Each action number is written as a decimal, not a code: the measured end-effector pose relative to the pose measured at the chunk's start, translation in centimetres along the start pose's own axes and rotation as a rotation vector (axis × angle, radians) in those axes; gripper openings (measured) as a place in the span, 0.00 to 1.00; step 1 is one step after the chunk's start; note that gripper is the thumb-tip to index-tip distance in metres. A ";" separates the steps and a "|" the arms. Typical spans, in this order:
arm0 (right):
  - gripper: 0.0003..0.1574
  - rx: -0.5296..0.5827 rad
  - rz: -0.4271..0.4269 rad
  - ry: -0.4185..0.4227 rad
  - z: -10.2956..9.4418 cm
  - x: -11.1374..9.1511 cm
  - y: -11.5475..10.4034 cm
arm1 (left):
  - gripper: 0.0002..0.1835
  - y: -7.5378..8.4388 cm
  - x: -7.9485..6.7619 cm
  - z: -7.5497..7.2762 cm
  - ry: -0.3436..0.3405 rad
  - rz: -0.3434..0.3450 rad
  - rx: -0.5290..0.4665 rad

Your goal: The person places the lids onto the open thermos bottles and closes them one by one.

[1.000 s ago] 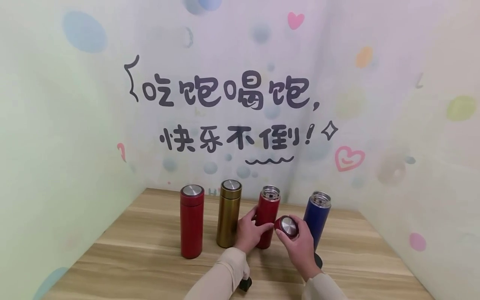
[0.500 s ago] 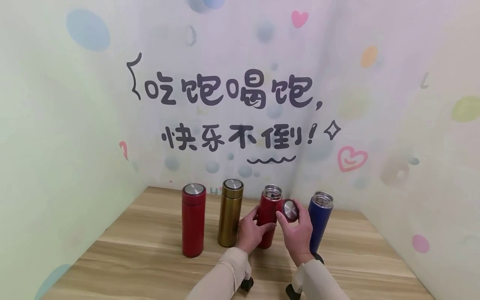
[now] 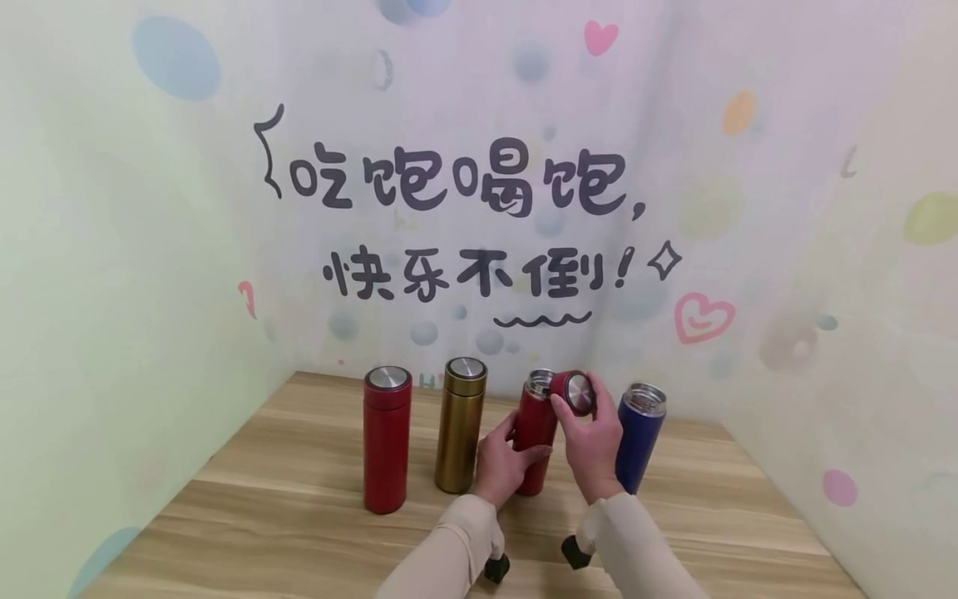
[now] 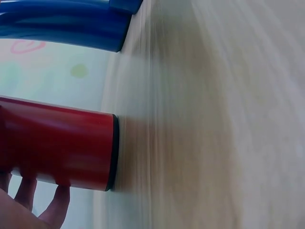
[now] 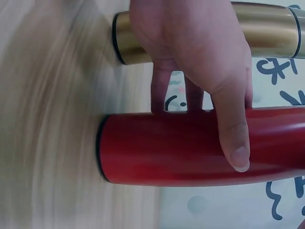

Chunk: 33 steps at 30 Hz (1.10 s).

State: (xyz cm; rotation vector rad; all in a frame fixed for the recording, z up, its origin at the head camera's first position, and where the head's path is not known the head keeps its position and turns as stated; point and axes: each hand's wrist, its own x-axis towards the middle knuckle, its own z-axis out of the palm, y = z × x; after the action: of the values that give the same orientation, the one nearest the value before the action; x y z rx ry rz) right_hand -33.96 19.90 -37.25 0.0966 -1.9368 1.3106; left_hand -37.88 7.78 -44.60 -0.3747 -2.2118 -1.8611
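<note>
My left hand [image 3: 500, 464] grips the body of an uncapped red thermos [image 3: 535, 437], which stands upright on the wooden table with its steel mouth showing. In the right wrist view the thumb of the left hand [image 5: 195, 47] lies across the red thermos [image 5: 157, 148], with fingers on its far side. With fingers and thumb, my right hand [image 3: 594, 445] holds the red lid [image 3: 570, 393], tilted so its silver top faces right. The lid is right beside the thermos mouth and covers part of it. Close to the right hand stands an uncapped blue thermos [image 3: 640, 437].
To the left stand a capped gold thermos [image 3: 460, 428] and another capped red thermos [image 3: 387, 445]. They share the wooden table [image 3: 292, 482] with the others. A patterned backdrop [image 3: 479, 83] with dark lettering rises behind. Another blue piece [image 4: 126, 5] shows by the blue thermos base.
My right hand has raised the red lid from in front of the thermos body to its mouth, tilting it. My left hand keeps its grip on the thermos.
</note>
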 end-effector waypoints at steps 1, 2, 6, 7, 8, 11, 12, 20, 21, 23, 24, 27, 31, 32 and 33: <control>0.47 -0.001 0.008 -0.015 0.0 0.2 -0.1 | 0.41 0.0 0.0 0.0 -0.001 -0.003 -0.001; 0.48 -0.004 0.014 -0.031 0.0 0.4 -0.1 | 0.41 0.0 0.0 0.0 0.000 -0.005 -0.003; 0.50 -0.003 0.035 -0.072 0.1 1.0 -0.3 | 0.41 -0.1 0.0 0.2 0.010 -0.001 -0.003; 0.50 -0.004 0.038 -0.077 0.1 1.2 -0.3 | 0.41 -0.1 0.0 0.2 0.010 -0.001 0.000; 0.50 -0.003 0.040 -0.082 0.1 1.3 -0.3 | 0.41 -0.1 0.0 0.2 0.009 -0.002 0.001; 0.50 0.001 0.034 -0.096 0.2 1.9 -0.5 | 0.42 -0.1 0.0 0.3 0.007 -0.002 0.002; 0.49 0.000 0.032 -0.101 0.3 2.1 -0.6 | 0.42 -0.1 0.0 0.3 0.005 -0.004 0.000; 0.42 0.041 0.002 -0.125 1.2 2.9 -1.2 | 0.39 0.1 -0.1 0.2 0.011 0.001 0.003; 0.41 0.043 -0.001 -0.127 1.4 3.0 -1.2 | 0.39 0.2 -0.1 0.2 0.007 -0.006 -0.001; 0.38 0.042 -0.013 -0.126 1.6 3.0 -1.1 | 0.39 0.2 -0.1 0.2 0.005 -0.009 -0.006; 0.37 0.032 -0.017 -0.124 1.8 3.0 -1.1 | 0.39 0.2 -0.2 0.2 0.004 -0.010 -0.007; 0.35 0.010 -0.036 -0.122 2.0 3.0 -1.2 | 0.39 0.2 -0.1 0.2 0.009 -0.011 -0.006; 0.33 -0.018 -0.038 -0.126 2.3 3.1 -1.3 | 0.40 0.1 -0.1 0.2 0.018 -0.010 -0.002; 0.33 -0.020 -0.034 -0.130 2.3 3.1 -1.3 | 0.40 0.1 -0.1 0.2 0.018 -0.010 -0.002; 0.33 -0.025 -0.029 -0.136 2.4 3.2 -1.2 | 0.40 0.0 -0.1 0.2 0.017 -0.012 -0.002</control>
State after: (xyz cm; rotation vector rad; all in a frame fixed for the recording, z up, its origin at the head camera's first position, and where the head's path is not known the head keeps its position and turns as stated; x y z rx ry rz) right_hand -36.91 18.48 -34.71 0.2050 -2.0574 1.2894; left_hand -37.81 7.99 -44.63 -0.3455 -2.2056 -1.8654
